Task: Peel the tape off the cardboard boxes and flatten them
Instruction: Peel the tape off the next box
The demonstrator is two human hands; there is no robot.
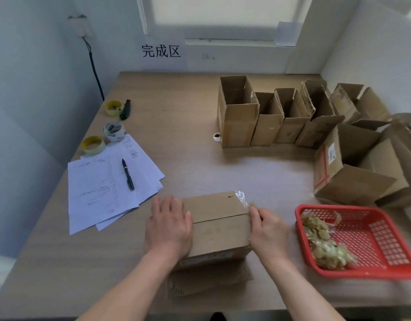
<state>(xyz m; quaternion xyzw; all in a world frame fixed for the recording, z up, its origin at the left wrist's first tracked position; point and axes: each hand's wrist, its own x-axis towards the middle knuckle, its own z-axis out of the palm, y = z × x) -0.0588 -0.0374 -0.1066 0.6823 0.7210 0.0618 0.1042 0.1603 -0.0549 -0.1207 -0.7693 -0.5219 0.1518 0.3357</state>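
Sitting flat at the near middle of the table [188,126], the closed cardboard box [219,224] is the landmark here. Its long axis is running left-right, with the top seam between the two flaps running the same way and tilting slightly up toward the right.

The left hand [168,224] is lying palm-down on the box's left end, fingers straight and close together, pressing the top and reaching over the far-left edge.

The right hand [268,230] is sitting at the box's right end, fingers curled and pinching a strip of clear tape [242,199]. The tape is crinkling over the far-right corner of the box, loose end pointing toward the fingertips.

Just under the near side of the box, a flat corrugated sheet [206,282] is lying on the table.

Right of the box, a red basket [362,240] is holding wads of peeled tape [325,244] along its left side.

Beyond the box to the right, a row of open boxes [269,114] is standing upright, open ends pointing up; more open boxes [359,165] are lying tipped over past the basket.

Left of the box, paper sheets [102,186] are lying fanned with a pen [128,174] on top. Beyond them, three tape rolls [114,130] and a utility knife [125,110] are sitting near the table's left edge.
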